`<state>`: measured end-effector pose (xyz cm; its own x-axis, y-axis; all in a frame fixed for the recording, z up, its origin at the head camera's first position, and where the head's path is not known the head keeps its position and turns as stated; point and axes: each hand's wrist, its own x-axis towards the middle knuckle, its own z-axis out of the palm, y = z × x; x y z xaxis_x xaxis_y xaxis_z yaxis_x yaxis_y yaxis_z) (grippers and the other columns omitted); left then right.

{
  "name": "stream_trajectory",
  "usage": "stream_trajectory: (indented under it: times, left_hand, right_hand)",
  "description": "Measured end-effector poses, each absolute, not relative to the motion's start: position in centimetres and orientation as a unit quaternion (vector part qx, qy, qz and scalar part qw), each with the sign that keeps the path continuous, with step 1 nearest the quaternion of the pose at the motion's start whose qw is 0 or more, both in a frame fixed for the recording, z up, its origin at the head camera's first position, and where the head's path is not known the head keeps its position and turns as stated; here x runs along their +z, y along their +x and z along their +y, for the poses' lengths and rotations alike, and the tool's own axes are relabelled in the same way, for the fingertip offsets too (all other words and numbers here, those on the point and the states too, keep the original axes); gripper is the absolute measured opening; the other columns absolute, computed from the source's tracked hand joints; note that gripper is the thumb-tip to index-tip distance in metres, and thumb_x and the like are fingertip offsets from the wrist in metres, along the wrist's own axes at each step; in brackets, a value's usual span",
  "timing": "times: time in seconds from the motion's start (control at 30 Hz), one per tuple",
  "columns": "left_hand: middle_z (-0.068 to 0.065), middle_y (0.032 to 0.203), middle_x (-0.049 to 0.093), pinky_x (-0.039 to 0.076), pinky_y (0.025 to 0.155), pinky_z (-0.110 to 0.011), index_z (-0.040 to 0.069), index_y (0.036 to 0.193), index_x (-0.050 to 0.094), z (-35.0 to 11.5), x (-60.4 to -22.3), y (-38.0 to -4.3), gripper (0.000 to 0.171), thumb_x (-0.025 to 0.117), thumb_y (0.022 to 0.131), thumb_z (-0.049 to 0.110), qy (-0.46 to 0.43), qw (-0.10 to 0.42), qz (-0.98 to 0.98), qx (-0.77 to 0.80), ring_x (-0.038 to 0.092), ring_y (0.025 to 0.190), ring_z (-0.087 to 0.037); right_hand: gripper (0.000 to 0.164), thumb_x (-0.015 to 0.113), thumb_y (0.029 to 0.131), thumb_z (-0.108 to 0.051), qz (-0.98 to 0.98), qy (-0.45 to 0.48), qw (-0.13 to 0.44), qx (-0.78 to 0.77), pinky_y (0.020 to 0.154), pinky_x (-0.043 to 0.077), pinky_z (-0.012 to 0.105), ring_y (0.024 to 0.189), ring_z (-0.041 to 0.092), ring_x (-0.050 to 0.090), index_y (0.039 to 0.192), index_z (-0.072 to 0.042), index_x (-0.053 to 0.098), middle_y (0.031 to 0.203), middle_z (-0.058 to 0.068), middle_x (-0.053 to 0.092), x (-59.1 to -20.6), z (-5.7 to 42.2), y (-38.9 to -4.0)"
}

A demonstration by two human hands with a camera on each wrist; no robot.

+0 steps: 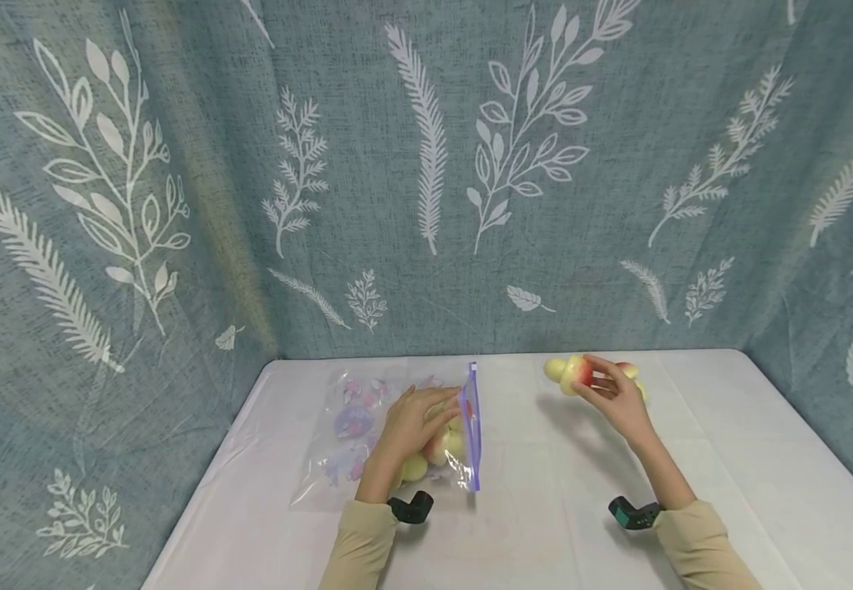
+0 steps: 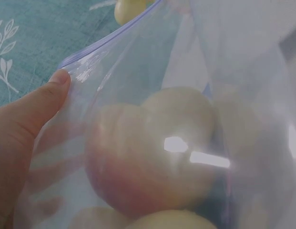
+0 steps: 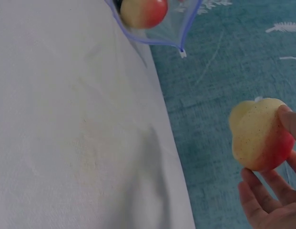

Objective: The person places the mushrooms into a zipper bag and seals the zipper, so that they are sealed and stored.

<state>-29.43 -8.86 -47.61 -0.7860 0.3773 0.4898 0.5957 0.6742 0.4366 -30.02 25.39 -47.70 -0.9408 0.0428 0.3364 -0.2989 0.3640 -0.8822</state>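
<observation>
A clear zip bag (image 1: 315, 483) with a purple zip edge lies on the table, with several yellow-and-red fruits (image 1: 444, 447) inside. My left hand (image 1: 415, 418) lies over the bag near its mouth. In the left wrist view, its thumb (image 2: 59, 81) grips the plastic by the zip, with the other fingers seen through the film. My right hand (image 1: 618, 401) holds a yellow, red-blushed pear (image 3: 260, 136) between thumb and fingertips, above the table to the right of the bag. Another yellow-and-red fruit (image 1: 627, 370) shows partly behind the right hand.
A white-covered table (image 1: 529, 508) lies beneath everything. Behind it hangs a teal curtain (image 1: 367, 188) with white leaf prints, which also closes in both sides. Dark devices are strapped at both wrists. The bag carries a purple and pink print (image 1: 355, 420).
</observation>
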Motion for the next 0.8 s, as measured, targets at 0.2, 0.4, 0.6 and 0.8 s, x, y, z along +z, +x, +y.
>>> stream_trajectory:
  times: [0.2, 0.4, 0.6, 0.8]
  left_hand:
    - [0.003, 0.12, 0.064, 0.026, 0.11, -0.053, 0.018, 0.121, 0.062, -8.8, -47.4, -29.3, 0.037, 0.059, 0.089, 0.036, -0.275, 0.178, -0.898, -0.293, 0.057, 0.115, -0.019]
    - [0.002, 0.12, 0.064, 0.025, 0.11, -0.052, 0.018, 0.121, 0.062, -8.8, -47.3, -29.3, 0.037, 0.06, 0.089, 0.037, -0.275, 0.175, -0.899, -0.294, 0.057, 0.115, -0.019]
    - [0.002, 0.119, 0.064, 0.026, 0.11, -0.053, 0.019, 0.122, 0.062, -8.8, -47.4, -29.3, 0.037, 0.059, 0.089, 0.037, -0.274, 0.175, -0.9, -0.29, 0.057, 0.115, -0.02]
    - [0.002, 0.119, 0.064, 0.026, 0.11, -0.053, 0.019, 0.121, 0.063, -8.8, -47.5, -29.3, 0.037, 0.059, 0.089, 0.037, -0.275, 0.176, -0.9, -0.289, 0.056, 0.116, -0.019]
  right_hand:
    - [0.057, 0.071, 0.083, -0.025, -0.808, 0.088, 0.143, 0.564, 0.076, 0.049, 0.01, 0.105, 0.03, 0.059, 0.132, -0.007, 0.049, 0.125, 0.02, 0.054, -48.0, 24.8, -30.1]
    - [0.056, 0.072, 0.082, -0.022, -0.807, 0.097, 0.138, 0.565, 0.076, 0.048, 0.01, 0.106, 0.036, 0.058, 0.131, -0.005, 0.049, 0.124, 0.021, 0.054, -47.7, 24.0, -29.6]
    - [0.05, 0.068, 0.083, -0.004, -0.791, 0.118, 0.131, 0.586, 0.076, 0.049, 0.011, 0.102, 0.04, 0.057, 0.128, 0.006, 0.049, 0.121, 0.029, 0.053, -46.3, 22.5, -28.3]
    - [0.052, 0.07, 0.082, -0.008, -0.781, 0.138, 0.122, 0.597, 0.078, 0.051, 0.015, 0.098, 0.024, 0.061, 0.129, 0.001, 0.05, 0.123, 0.026, 0.054, -48.5, 22.6, -29.8]
